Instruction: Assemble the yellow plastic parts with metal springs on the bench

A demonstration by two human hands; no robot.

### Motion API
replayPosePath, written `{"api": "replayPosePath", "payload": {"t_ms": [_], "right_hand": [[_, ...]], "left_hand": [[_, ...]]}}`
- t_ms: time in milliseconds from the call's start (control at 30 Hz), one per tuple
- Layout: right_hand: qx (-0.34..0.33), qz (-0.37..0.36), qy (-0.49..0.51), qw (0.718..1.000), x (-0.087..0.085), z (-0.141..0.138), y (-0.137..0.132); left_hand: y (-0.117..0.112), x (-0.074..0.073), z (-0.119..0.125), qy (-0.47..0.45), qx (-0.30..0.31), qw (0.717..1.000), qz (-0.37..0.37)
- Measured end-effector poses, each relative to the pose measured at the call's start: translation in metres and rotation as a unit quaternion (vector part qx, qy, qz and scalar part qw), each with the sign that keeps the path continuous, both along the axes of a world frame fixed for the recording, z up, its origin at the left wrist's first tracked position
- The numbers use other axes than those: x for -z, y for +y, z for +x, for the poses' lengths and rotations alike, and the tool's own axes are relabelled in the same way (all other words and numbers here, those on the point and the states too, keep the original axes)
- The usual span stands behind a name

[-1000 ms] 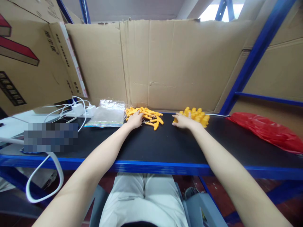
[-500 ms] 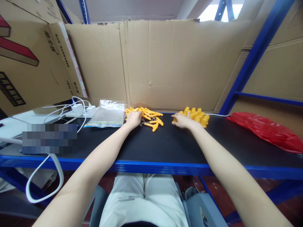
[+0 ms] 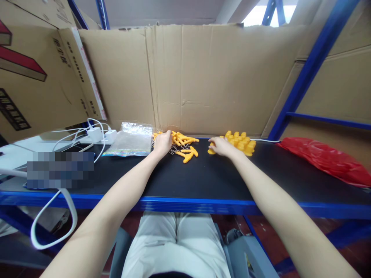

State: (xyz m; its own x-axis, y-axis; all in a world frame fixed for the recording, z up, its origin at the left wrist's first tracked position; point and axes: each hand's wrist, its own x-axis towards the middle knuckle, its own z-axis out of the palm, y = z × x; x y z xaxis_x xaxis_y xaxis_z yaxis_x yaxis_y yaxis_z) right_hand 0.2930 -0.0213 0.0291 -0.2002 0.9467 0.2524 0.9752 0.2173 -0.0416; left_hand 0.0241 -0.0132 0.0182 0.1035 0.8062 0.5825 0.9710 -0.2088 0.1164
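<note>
My left hand (image 3: 162,142) rests on the left part of a heap of long orange toy pieces (image 3: 185,143) on the black shelf top (image 3: 203,175); its fingers curl down into the heap, and what they grip is hidden. My right hand (image 3: 220,146) lies at the left edge of a cluster of blocky yellow pieces (image 3: 241,141), fingers bent around one yellow piece (image 3: 211,151) at the near corner.
Clear plastic bags (image 3: 130,141) lie left of the orange heap. White chargers and cables (image 3: 95,136) sit further left. A red plastic bag (image 3: 324,159) lies at the right. Cardboard walls (image 3: 208,77) close the back; a blue shelf post (image 3: 307,77) rises right.
My left hand has slid a little to the left and back over the orange heap. The right hand has drawn a yellow piece slightly left, away from its cluster.
</note>
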Motion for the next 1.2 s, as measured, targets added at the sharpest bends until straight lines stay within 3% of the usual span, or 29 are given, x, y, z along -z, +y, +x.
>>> {"api": "replayPosePath", "payload": {"t_ms": [233, 367, 500, 633, 733, 933, 1200], "right_hand": [[-0.006, -0.009, 0.062, 0.998, 0.004, -0.005, 0.001], [0.004, -0.021, 0.082, 0.996, 0.009, -0.005, 0.005], [0.005, -0.042, 0.097, 0.994, 0.012, -0.004, 0.006], [0.004, -0.053, 0.092, 0.994, 0.011, -0.004, 0.005], [0.001, -0.054, 0.084, 0.995, 0.011, -0.004, 0.004], [-0.011, -0.06, 0.083, 0.995, 0.01, -0.004, 0.005], [-0.014, -0.055, 0.088, 0.994, 0.013, -0.004, 0.005]], "left_hand": [[-0.001, 0.0, -0.001, 0.004, -0.022, 0.999, -0.028], [-0.006, -0.005, 0.001, 0.006, -0.002, 0.999, -0.033], [-0.017, -0.01, 0.009, -0.003, 0.102, 0.994, -0.025], [-0.026, -0.007, 0.02, 0.002, 0.262, 0.962, -0.078], [-0.026, -0.002, 0.025, 0.008, 0.317, 0.94, -0.126], [-0.025, -0.001, 0.024, 0.012, 0.317, 0.937, -0.15], [-0.031, 0.001, 0.035, 0.051, 0.245, 0.955, -0.158]]}}
